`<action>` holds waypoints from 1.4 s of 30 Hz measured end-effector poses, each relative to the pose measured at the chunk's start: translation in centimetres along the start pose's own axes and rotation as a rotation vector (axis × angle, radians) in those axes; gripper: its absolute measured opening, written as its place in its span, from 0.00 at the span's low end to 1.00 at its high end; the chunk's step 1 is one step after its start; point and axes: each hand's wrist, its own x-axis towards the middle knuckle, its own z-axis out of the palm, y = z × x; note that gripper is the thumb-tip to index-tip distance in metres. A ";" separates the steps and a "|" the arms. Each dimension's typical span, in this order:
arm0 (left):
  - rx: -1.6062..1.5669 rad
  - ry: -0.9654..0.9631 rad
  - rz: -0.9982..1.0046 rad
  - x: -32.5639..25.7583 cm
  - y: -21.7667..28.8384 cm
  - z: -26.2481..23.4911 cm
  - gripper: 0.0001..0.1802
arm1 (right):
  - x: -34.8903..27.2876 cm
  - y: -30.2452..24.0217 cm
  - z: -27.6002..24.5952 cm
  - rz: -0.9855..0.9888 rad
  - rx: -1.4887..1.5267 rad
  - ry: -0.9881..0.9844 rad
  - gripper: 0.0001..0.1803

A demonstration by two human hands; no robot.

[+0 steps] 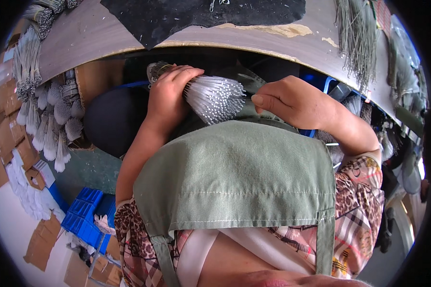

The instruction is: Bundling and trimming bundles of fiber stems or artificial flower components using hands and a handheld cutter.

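Left hand wraps bundle of thin white rods above green apron | right hand curled beside tips, possibly touching | light, springy, splays; grip banded middle.

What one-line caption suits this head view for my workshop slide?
Left hand grips a bundle of thin white rods above a green apron; right hand rests beside it.

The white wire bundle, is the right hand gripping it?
No, the left hand wraps the white wire bundle; the right hand sits just beside its ends.
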 end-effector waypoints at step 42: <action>0.042 0.036 -0.118 0.1 0.6 0.6 0.15 | 1.2 -0.6 -0.3 -0.021 -0.180 0.158 0.17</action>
